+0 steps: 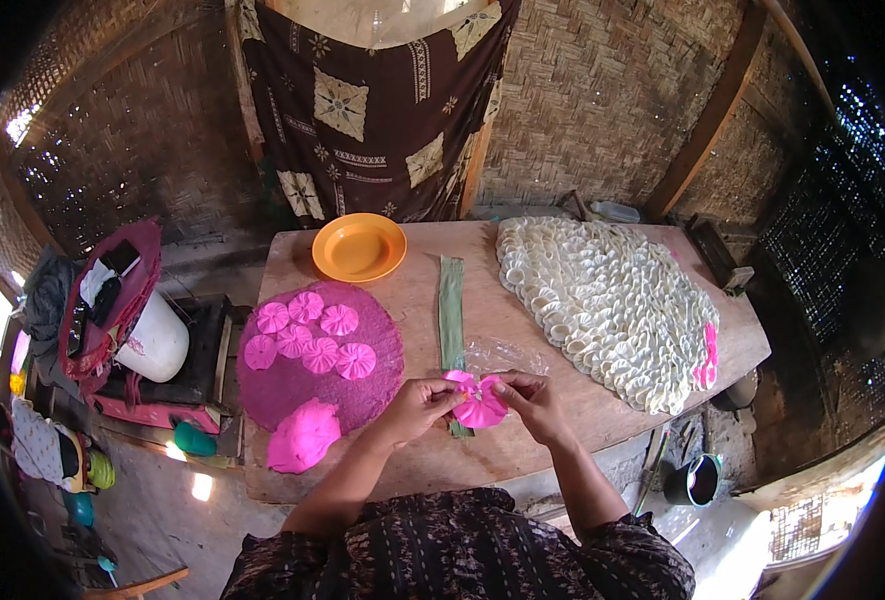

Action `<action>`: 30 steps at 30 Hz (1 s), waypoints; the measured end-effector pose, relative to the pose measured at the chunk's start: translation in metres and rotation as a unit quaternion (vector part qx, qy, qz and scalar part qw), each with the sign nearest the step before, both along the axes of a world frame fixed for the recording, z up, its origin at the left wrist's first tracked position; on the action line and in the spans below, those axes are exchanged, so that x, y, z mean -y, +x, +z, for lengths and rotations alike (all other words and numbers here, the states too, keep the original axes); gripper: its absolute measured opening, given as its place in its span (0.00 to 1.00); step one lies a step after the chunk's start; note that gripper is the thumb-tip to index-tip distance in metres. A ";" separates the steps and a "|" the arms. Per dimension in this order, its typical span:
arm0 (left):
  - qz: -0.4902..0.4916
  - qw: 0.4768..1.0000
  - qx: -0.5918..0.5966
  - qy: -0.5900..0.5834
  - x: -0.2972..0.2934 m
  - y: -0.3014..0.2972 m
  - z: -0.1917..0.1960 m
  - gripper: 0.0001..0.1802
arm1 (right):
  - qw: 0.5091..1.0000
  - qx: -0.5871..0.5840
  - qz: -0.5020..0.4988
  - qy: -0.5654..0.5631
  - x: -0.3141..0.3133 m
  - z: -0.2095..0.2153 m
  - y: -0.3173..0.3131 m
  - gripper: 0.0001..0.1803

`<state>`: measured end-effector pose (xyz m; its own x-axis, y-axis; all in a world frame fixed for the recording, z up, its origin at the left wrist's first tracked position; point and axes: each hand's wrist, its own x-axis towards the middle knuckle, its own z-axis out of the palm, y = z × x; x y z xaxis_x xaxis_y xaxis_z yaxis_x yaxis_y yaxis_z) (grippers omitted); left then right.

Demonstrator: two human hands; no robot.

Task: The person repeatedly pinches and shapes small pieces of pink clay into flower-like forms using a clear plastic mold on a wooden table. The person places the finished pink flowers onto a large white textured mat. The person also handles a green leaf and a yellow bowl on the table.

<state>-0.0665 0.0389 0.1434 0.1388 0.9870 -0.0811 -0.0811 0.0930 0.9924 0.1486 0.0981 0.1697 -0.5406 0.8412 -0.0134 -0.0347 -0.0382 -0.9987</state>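
A bright pink piece (481,411), thin and soft-looking, is held between the left fingers (442,391) and the right fingers (518,392); it is pinched at both sides, the fingertips touching it; its broadest part, a rounded lobe with a smooth lower edge, spreads just below and between the fingertips, faint folds running down it; smaller pink flaps show higher up, between the two sets of fingers; a pale patch among them is too small to identify.
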 end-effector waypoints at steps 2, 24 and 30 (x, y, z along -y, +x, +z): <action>-0.006 1.000 0.016 -0.003 0.000 -0.001 0.004 0.15 | 0.998 0.032 0.016 0.045 0.001 0.011 -0.001 0.12; -0.028 0.985 -0.163 0.040 -0.004 0.000 0.004 0.12 | 0.979 0.134 0.123 0.086 -0.009 0.009 -0.007 0.13; 0.094 0.994 0.030 0.056 -0.011 0.008 -0.014 0.17 | 0.931 -0.199 0.032 -0.305 -0.013 -0.024 -0.025 0.19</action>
